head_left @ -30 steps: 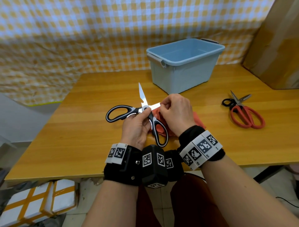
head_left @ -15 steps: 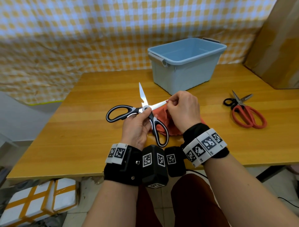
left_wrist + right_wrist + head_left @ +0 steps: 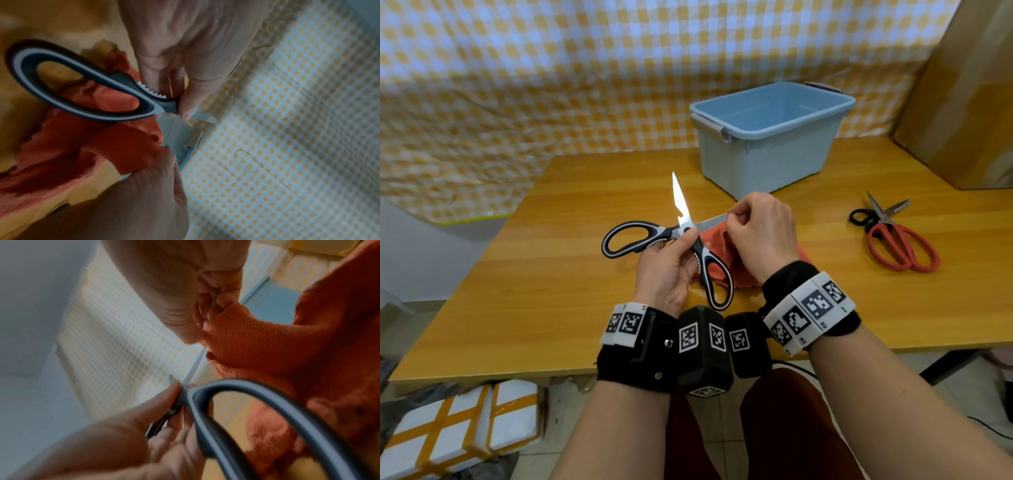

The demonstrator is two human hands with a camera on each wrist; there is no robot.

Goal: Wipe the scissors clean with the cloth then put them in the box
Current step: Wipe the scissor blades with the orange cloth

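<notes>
— Holding what, head view?
— Left hand (image 3: 667, 270) pinches the open scissors (image 3: 681, 240) at the pivot above the surface (image 3: 551, 274); right hand (image 3: 760, 233) pinches cloth (image 3: 722, 253) on the 3 o'clock blade. Box (image 3: 767, 154) at 1 o'clock.
— Wrist views?
— Same grips, closer.

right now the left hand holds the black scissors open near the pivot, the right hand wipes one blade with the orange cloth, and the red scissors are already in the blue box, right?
Not quite. The red scissors are not in the blue box; the head view shows them lying on the table, to the right of it. The rest holds: the left hand holds the black scissors open near the pivot, and the right hand wipes one blade with the orange cloth.
</notes>
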